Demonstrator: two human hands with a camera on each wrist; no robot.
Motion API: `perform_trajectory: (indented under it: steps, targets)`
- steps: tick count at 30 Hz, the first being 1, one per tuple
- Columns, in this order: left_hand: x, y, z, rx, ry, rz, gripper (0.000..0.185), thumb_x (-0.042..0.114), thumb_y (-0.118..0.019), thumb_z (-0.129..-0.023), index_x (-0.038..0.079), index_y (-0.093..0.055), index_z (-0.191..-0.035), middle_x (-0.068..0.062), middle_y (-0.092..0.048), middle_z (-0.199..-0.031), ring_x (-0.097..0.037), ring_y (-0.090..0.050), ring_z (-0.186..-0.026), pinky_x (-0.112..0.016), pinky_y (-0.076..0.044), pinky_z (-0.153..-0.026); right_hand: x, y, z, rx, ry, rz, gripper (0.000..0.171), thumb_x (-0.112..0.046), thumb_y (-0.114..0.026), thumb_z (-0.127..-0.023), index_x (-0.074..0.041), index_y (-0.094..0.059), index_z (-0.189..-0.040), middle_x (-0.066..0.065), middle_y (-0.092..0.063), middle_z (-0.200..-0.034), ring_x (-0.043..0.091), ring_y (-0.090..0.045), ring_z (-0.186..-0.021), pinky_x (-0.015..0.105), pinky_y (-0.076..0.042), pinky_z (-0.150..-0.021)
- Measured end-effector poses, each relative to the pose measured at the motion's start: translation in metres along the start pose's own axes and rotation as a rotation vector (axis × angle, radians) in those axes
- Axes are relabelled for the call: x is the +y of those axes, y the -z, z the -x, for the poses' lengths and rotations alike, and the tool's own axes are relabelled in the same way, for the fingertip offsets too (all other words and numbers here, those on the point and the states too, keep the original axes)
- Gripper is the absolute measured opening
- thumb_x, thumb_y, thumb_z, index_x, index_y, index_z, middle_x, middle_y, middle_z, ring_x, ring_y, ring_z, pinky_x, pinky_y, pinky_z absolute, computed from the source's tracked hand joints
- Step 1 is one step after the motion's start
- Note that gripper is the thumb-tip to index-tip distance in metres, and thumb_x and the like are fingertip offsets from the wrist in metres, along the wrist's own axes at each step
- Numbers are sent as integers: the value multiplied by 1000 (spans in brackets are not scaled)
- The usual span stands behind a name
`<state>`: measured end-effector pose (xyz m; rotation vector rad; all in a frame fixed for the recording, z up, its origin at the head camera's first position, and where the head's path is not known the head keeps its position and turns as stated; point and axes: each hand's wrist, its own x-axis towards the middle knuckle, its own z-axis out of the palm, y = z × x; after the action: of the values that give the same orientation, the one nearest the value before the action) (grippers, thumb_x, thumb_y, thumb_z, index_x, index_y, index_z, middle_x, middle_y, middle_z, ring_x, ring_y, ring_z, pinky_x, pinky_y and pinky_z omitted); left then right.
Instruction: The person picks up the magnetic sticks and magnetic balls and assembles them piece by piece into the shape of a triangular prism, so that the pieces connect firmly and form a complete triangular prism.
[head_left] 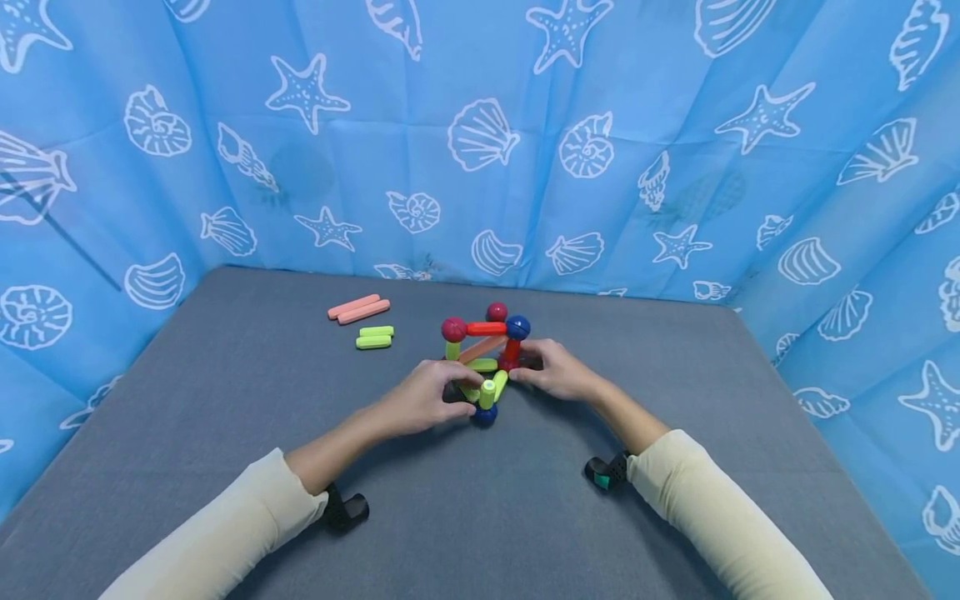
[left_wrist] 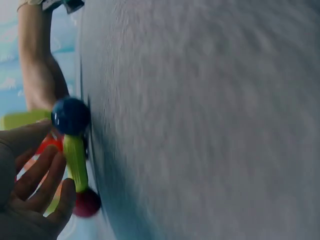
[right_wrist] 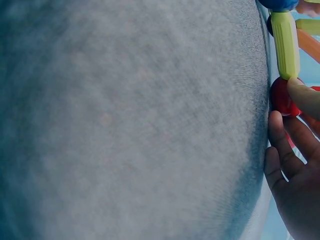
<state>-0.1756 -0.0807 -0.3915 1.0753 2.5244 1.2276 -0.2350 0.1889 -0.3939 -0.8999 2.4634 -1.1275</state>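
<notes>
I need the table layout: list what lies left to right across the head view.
Pink sticks → loose green sticks → left hand → ball-and-stick structure → right hand.

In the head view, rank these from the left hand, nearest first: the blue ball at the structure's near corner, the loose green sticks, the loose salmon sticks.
From the left hand:
1. Blue ball, just right of the fingers.
2. Green sticks, lying farther back, slightly left.
3. Salmon sticks, behind the green pair, farthest.
</notes>
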Motion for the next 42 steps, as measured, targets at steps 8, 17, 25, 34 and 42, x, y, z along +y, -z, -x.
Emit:
perform_trajectory:
  steps: [8, 17, 25, 34, 42]
  targets:
    - [-24, 24, 8, 152, 202, -9, 33, 11, -75, -88, 3, -66, -119, -7, -68, -103, -18, -64, -90, -37, -54, -80, -1, -2, -4, 12, 1, 51, 34, -11, -68, -94, 0, -63, -125, 13, -68, -119, 28, -63, -114, 48, -47, -100]
    - [-45, 25, -5, 75, 251, 47, 39, 15, -71, -93, 4, -60, -128, -11, -67, -119, -26, -63, -114, -45, -49, -98, -1, -3, -9, -36, -11, 35, 35, -9, -67, -93, -1, -62, -127, 12, -67, -121, 25, -64, -112, 44, -50, -97]
    - [-50, 27, -13, 63, 194, 20, 29, 15, -72, -92, 6, -66, -119, -7, -70, -110, -23, -64, -106, -43, -50, -95, 7, 5, -17, 135, -34, -30, 31, 7, -55, -90, 7, -64, -120, 19, -69, -101, 26, -64, -83, 32, -51, -73]
    - [-44, 30, -15, 43, 236, 4, 29, 13, -73, -92, 5, -67, -118, -8, -70, -111, -22, -65, -106, -40, -51, -94, 7, 12, -54, 264, -93, 76, 56, -1, -63, -92, 6, -44, -144, 27, -50, -142, 43, -50, -128, 56, -39, -107]
    - [-45, 32, -16, 33, 210, 11, 26, 13, -73, -91, 5, -67, -116, -7, -70, -109, -21, -64, -105, -41, -51, -95, 8, 12, -75, 236, -1, 28, 48, 3, -60, -94, 12, -46, -139, 32, -51, -137, 47, -47, -127, 58, -36, -107]
